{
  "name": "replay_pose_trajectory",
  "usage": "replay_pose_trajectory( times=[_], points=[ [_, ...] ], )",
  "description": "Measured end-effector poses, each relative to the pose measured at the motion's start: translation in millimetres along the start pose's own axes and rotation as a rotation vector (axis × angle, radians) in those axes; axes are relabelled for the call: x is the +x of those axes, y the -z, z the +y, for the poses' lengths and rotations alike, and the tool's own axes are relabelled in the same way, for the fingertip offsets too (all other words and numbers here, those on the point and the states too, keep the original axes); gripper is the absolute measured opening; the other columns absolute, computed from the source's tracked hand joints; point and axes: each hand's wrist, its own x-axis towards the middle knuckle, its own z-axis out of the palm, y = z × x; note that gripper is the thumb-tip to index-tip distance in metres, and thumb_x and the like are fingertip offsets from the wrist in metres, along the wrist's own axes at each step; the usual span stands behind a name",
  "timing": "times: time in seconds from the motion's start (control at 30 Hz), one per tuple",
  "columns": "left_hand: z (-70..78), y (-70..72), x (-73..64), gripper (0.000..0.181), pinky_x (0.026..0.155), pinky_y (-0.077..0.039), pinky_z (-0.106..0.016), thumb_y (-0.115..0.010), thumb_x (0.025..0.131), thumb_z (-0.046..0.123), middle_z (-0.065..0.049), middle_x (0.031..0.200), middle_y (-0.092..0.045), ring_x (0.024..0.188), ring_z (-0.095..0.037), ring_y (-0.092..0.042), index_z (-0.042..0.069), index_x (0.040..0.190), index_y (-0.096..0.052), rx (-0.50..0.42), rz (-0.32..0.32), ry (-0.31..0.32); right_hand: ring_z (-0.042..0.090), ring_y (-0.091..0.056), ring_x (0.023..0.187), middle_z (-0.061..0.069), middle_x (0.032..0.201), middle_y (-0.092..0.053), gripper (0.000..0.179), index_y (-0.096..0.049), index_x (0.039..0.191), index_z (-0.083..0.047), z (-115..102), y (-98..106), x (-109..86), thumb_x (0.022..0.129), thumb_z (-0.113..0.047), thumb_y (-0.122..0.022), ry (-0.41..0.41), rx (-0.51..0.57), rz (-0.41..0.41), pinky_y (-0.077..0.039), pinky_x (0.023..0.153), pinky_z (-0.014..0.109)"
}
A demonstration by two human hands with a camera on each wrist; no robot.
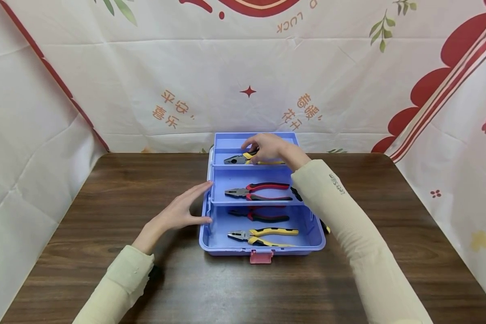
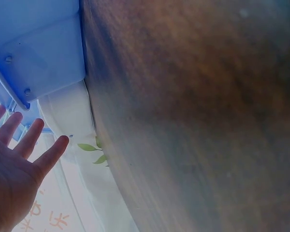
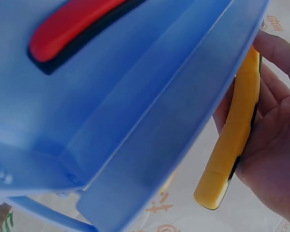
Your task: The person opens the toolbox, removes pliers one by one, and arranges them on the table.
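At the top tray (image 1: 227,143) of a blue toolbox (image 1: 227,248), my right hand (image 1: 270,147) holds yellow-and-black pliers (image 1: 236,159) by the handles, their dark jaws pointing left. One yellow handle (image 3: 232,135) lies along the palm in the right wrist view, with fingers bent around it. My left hand (image 1: 180,211) is spread at the box's left side, its fingertips right at the edge; the left wrist view shows the fingers (image 2: 50,154) straight. Red-and-black pliers (image 1: 236,192) lie in the middle tray. The bottom holds red-and-black pliers (image 1: 267,218) and yellow-and-black pliers (image 1: 273,231).
The box stands on a dark wooden table (image 1: 166,279), its pink latch (image 1: 261,257) facing me. Behind it hangs a white printed cloth (image 1: 210,99). A black piece (image 1: 295,194) shows beside my right sleeve, and a yellow-and-black end (image 1: 326,227) sticks out right of the box.
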Motion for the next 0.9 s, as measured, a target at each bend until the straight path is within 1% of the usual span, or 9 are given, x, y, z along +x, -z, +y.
replay_pose_trajectory(
  times=[0.2, 0.33, 0.53, 0.7, 0.9],
  points=[
    [1.3, 0.5, 2.0, 0.089, 0.098, -0.023, -0.045, -0.074, 0.069, 0.036, -0.002, 0.142, -0.025, 0.126, -0.018, -0.024, 0.016, 0.140, -0.025, -0.021, 0.006, 0.004, 0.021, -0.048, 0.101, 0.009, 0.112, -0.054, 0.040, -0.058, 0.117, -0.008, 1.8, 5.2, 2.1, 0.077, -0.007, -0.067, 0.040, 0.020, -0.044, -0.037, 0.088, 0.036],
    [1.1, 0.7, 2.5, 0.089, 0.098, -0.024, -0.046, -0.075, 0.069, 0.034, -0.002, 0.141, -0.025, 0.126, -0.019, -0.025, 0.015, 0.140, -0.025, -0.027, 0.009, 0.007, 0.021, -0.048, 0.100, 0.009, 0.113, -0.053, 0.036, -0.059, 0.114, -0.006, 4.6, 6.2, 3.7, 0.078, -0.005, -0.065, 0.084, 0.048, -0.070, -0.038, 0.087, 0.035],
    [-0.2, 0.6, 2.0, 0.089, 0.098, -0.024, -0.046, -0.074, 0.070, 0.035, -0.002, 0.142, -0.024, 0.126, -0.019, -0.024, 0.017, 0.141, -0.024, -0.029, 0.007, 0.005, 0.022, -0.046, 0.103, 0.010, 0.117, -0.051, 0.034, -0.059, 0.115, -0.006, 5.3, 4.6, 3.4, 0.081, -0.002, -0.060, 0.110, 0.087, -0.089, -0.035, 0.090, 0.036],
    [-1.2, 0.4, 1.0, 0.089, 0.098, -0.023, -0.044, -0.072, 0.070, 0.040, -0.003, 0.142, -0.023, 0.127, -0.019, -0.023, 0.018, 0.141, -0.022, -0.015, -0.004, -0.003, 0.022, -0.047, 0.099, 0.009, 0.116, -0.052, 0.033, -0.059, 0.115, -0.008, 6.6, 1.7, 1.5, 0.082, -0.002, -0.058, 0.111, 0.099, -0.079, -0.037, 0.087, 0.036],
    [-0.6, 0.5, 0.6, 0.089, 0.098, -0.025, -0.044, -0.071, 0.070, 0.044, -0.006, 0.141, -0.027, 0.126, -0.020, -0.025, 0.013, 0.140, -0.025, 0.013, 0.018, -0.048, 0.021, -0.047, 0.097, 0.007, 0.112, -0.054, 0.032, -0.060, 0.113, -0.010, 9.4, 0.9, -1.2, 0.082, -0.005, -0.061, 0.136, 0.098, -0.035, -0.037, 0.086, 0.036]
  ],
)
